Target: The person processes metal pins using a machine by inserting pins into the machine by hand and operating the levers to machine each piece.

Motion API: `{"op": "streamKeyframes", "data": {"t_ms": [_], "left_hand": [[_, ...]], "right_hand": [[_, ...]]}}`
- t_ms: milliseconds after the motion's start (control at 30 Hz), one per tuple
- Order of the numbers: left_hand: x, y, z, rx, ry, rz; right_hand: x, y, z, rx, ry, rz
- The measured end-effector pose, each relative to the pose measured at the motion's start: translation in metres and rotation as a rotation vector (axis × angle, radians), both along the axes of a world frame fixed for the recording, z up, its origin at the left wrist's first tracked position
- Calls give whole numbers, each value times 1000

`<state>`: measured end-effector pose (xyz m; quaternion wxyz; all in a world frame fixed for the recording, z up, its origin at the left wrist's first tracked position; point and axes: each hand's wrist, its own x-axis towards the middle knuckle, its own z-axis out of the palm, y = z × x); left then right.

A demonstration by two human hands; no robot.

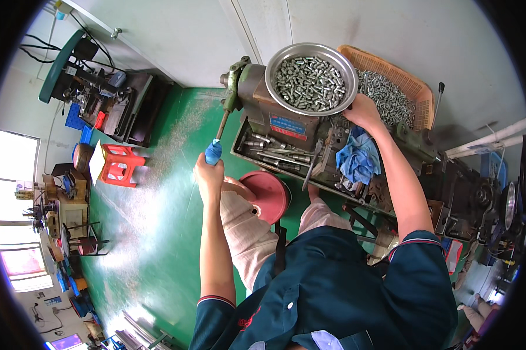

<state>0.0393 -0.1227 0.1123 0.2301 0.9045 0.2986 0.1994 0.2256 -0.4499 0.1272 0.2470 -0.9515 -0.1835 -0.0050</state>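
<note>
My left hand [209, 174] is closed round the blue-wrapped grip [213, 151] of a long metal lever [223, 124], which runs up to the green machine head [234, 81]. My right hand [365, 114] reaches to the machine just below the lower right rim of a round steel bowl [270, 87]. Its fingers are closed at a small dark part, and what they hold is hidden. Small metal pins [312, 81] fill the bowl, which sits on top of the machine. Beneath my right forearm a crumpled blue cloth [359, 156] lies on the machine.
An orange basket [423, 93] of similar metal parts stands behind my right hand. Tool bits [274, 153] lie in the machine's tray. A red round stool [269, 195] is by my legs. Farther left are a red plastic stool [122, 165] and another machine [70, 70].
</note>
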Motion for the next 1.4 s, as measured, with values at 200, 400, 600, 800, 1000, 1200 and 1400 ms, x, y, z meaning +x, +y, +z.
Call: {"op": "streamKeyframes", "data": {"t_ms": [200, 400, 600, 800, 1000, 1200, 1400], "left_hand": [[0, 0, 0, -18, -4, 5], [0, -1, 1, -17, 20, 14], [-1, 1, -2, -19, -10, 20], [0, -1, 1, -15, 22, 19], [0, 0, 1, -13, 21, 10], [-1, 1, 1, -5, 24, 15], [1, 5, -9, 12, 16, 25]], "right_hand": [[-1, 1, 2, -17, -5, -4], [0, 1, -1, -21, -14, -6], [-1, 1, 0, 0, -23, 4], [0, 0, -3, 1, -26, 3], [0, 1, -3, -1, -30, 5], [3, 2, -7, 119, -85, -12], [10, -5, -13, 342, -39, -91]]}}
